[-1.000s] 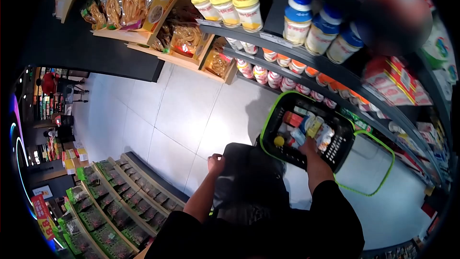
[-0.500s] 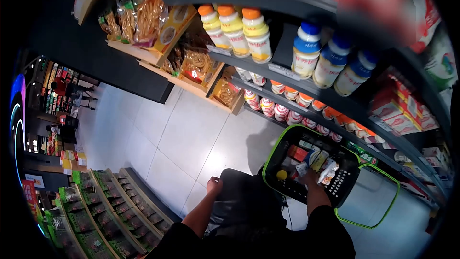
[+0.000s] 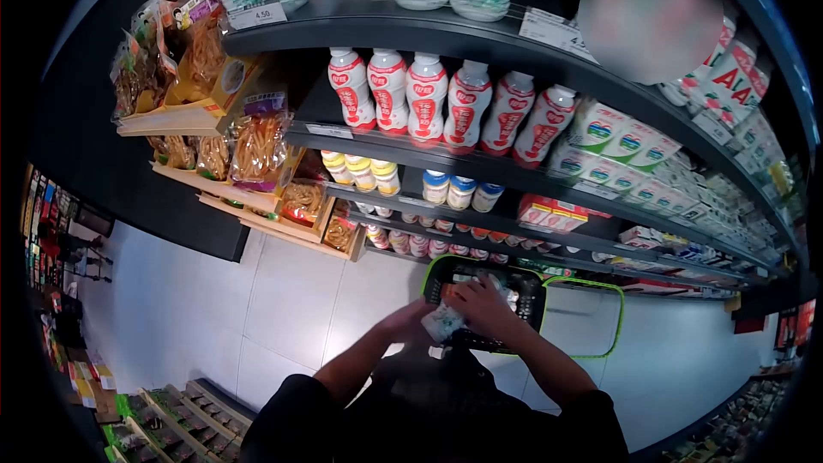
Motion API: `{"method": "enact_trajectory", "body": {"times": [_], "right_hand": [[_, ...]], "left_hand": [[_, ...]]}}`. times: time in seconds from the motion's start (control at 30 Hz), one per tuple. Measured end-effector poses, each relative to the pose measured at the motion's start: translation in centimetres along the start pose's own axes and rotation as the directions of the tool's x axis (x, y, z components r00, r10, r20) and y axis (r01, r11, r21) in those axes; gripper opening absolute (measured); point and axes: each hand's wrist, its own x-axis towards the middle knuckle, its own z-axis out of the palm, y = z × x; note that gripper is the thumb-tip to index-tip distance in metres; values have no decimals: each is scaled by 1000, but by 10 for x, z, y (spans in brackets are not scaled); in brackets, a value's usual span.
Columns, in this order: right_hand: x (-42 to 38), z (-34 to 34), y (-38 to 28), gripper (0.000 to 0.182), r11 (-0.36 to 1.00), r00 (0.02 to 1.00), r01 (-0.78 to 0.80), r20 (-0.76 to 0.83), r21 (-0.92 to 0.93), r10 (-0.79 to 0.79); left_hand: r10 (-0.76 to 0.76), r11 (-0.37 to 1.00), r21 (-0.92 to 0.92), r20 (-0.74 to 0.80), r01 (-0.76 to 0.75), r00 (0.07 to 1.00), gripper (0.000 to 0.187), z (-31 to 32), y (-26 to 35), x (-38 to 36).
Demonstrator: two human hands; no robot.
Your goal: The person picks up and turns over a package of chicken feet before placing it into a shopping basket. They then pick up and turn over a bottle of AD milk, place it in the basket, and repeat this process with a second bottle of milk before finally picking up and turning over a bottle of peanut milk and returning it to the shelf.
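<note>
1. Shelving [image 3: 480, 167]: dark tiered shelves fill the upper and right of the frame, stocked with rows of red-and-white bottles [image 3: 427, 99] standing upright, smaller capped bottles beneath, and cartons to the right. Snack bags [image 3: 257, 141] sit on wooden trays at upper left.
2. Floor [image 3: 283, 309]: pale tiles run across the lower left and centre.
3. Basket [image 3: 523, 291]: a black basket with green rim and handle sits at lower centre, just beyond the hands, below the lowest shelf. Its contents are mostly hidden by the hands.
4. Right hand [image 3: 484, 309]: over the basket's near edge, fingers curled onto the packet; it lies nearer the basket than the other.
5. Left hand [image 3: 410, 323]: just left of the right, closed on the same packet from the left side.
6. Packet [image 3: 446, 323]: a small pale wrapped item held between both hands, at the basket's near rim (its long axis appears to run roughly lower left to upper right, toward the basket; which end leads cannot be told).
</note>
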Motion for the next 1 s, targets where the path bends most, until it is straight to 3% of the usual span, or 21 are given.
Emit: {"method": "enact_trajectory", "body": {"times": [0.03,0.07,0.1,0.17,0.2,0.27,0.3,0.37,0.4,0.43,0.5,0.63,0.77,0.93,1.0], "right_hand": [[6,-20,-3,48,996,998,51,-34,-67,-53],[9,-40,-6,47,986,991,103,-65,-133,-113],[11,-59,-8,43,973,983,126,-107,-193,-148],[12,-98,-9,36,934,954,168,-186,-315,-234],[11,-122,-9,47,894,944,156,-203,-420,-260],[5,-147,0,61,969,880,19,-456,-244,-133],[1,-159,3,64,989,813,-35,-580,-143,-55],[-7,-180,-3,64,936,732,68,-655,344,187],[-8,-186,-2,63,819,697,131,-639,559,324],[-8,-186,2,63,643,761,244,-554,725,336],[-12,-187,10,62,172,877,352,-388,920,283],[-13,-191,-3,60,247,864,361,-422,899,276],[-21,-203,0,59,159,878,309,-345,938,331],[-7,-207,-6,60,188,863,276,-329,943,384],[4,-205,-7,68,218,876,245,-312,945,368]], "left_hand": [[51,959,-282,67,-30,996,44,8,12,6],[166,982,-112,153,-150,974,51,5,17,18],[142,932,326,76,-159,987,56,23,45,13],[188,741,663,-55,-105,981,79,84,100,-2],[272,802,551,7,-231,962,80,91,105,-2],[411,846,317,123,-429,903,80,108,110,-3],[525,766,341,156,-545,837,79,135,125,-7],[576,797,83,198,-599,793,79,161,126,-8],[653,745,38,162,-666,740,79,180,128,-7],[720,688,-1,126,-726,683,78,200,132,-6],[740,662,58,111,-747,664,81,225,141,-4],[738,659,75,127,-748,663,79,246,150,4],[707,686,124,117,-717,697,74,262,165,6],[750,567,261,230,-781,621,71,242,181,9],[764,538,320,207,-780,611,71,234,187,-2]]}}
